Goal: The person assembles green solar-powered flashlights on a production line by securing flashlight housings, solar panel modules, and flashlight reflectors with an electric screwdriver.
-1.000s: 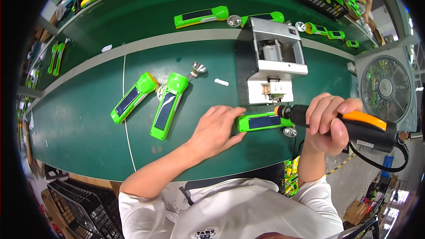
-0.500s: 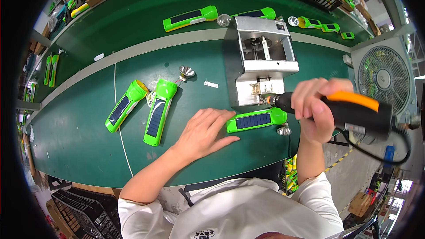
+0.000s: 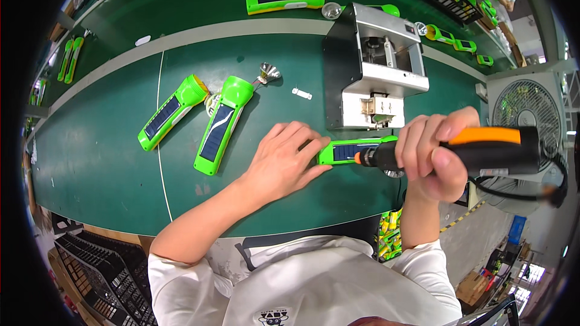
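Driving a screw into a green torch on the green bench.
Left hand (image 3: 284,163) lies flat and open on the torch (image 3: 353,150), pinning it near the bench's front edge; right hand (image 3: 432,154) is wrapped around the driver (image 3: 477,152). I think the driver should stand square on the screw, with steady pressure.

Two green torches (image 3: 208,118) lie side by side at an angle on the green worktop (image 3: 90,163), with a small silver reflector cone (image 3: 267,73) just beyond them. A grey metal machine (image 3: 374,66) stands at the middle of the worktop, and another green torch (image 3: 284,1) lies behind it. A grey fan (image 3: 528,111) stands at the right, and black crates (image 3: 96,278) sit low on the left.
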